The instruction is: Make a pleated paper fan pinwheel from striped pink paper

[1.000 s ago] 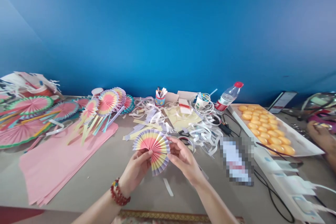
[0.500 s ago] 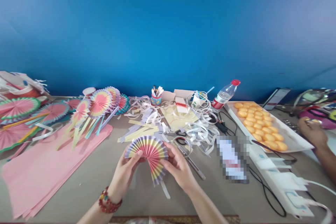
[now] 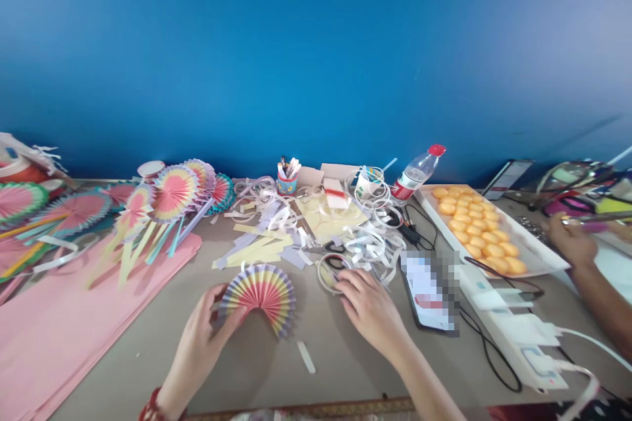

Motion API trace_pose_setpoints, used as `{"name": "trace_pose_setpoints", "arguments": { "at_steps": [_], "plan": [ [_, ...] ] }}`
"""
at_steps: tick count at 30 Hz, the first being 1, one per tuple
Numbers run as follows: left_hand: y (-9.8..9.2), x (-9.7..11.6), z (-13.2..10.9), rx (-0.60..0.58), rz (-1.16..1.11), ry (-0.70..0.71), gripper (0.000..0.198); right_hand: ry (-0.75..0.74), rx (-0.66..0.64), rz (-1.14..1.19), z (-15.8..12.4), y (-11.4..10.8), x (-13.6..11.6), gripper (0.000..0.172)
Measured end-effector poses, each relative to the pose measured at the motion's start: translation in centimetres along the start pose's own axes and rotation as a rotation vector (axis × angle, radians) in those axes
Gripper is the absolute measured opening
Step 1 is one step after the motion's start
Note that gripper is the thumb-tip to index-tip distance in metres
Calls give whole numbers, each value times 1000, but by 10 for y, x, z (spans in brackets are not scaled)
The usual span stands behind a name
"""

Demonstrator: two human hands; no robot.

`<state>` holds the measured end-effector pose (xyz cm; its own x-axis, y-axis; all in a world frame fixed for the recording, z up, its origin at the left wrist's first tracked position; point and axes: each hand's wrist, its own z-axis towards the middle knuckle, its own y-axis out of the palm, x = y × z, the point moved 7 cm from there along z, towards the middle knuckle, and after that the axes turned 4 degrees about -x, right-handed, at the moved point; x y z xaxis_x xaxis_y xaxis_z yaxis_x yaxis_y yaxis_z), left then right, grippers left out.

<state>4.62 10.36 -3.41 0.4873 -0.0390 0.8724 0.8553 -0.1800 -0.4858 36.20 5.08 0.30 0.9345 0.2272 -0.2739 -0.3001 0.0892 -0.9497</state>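
Observation:
A pleated paper fan (image 3: 261,296), pink in the middle with yellow and purple bands, is half spread in an arch above the table. My left hand (image 3: 210,322) pinches it at its left end, thumb on the front. My right hand (image 3: 372,309) is off the fan, its fingers apart at the near right edge of a roll of clear tape (image 3: 322,279). Dark-handled scissors (image 3: 338,262) lie by the roll, partly covered by it and my fingers. A short pale paper strip (image 3: 306,357) lies just below the fan.
Pink paper sheets (image 3: 99,316) and finished fans (image 3: 175,194) lie left. Paper strips (image 3: 261,247), a pen cup (image 3: 287,181) and a bottle (image 3: 417,174) stand behind. A phone (image 3: 427,293), power strip (image 3: 508,329), tray of yellow domes (image 3: 555,266) and another person's hand (image 3: 573,243) are right.
My right hand has let go of the fan and moved right to the tape roll. My left hand has shifted left and down with the fan. The view has turned slightly right.

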Motion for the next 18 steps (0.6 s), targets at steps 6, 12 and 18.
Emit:
{"name": "trace_pose_setpoints", "arguments": {
  "at_steps": [6, 12, 18],
  "plan": [
    [-5, 63, 11, 89, 411, 539, 38, -102, 21, 17, 14, -22, -9, 18],
    [26, 119, 18, -175, 304, 726, 24, -128, 26, 386, 16, -49, -18, 7],
    [42, 141, 21, -155, 91, 655, 21, -78, 77, 717, 15, -46, -31, 3]
  ]
}}
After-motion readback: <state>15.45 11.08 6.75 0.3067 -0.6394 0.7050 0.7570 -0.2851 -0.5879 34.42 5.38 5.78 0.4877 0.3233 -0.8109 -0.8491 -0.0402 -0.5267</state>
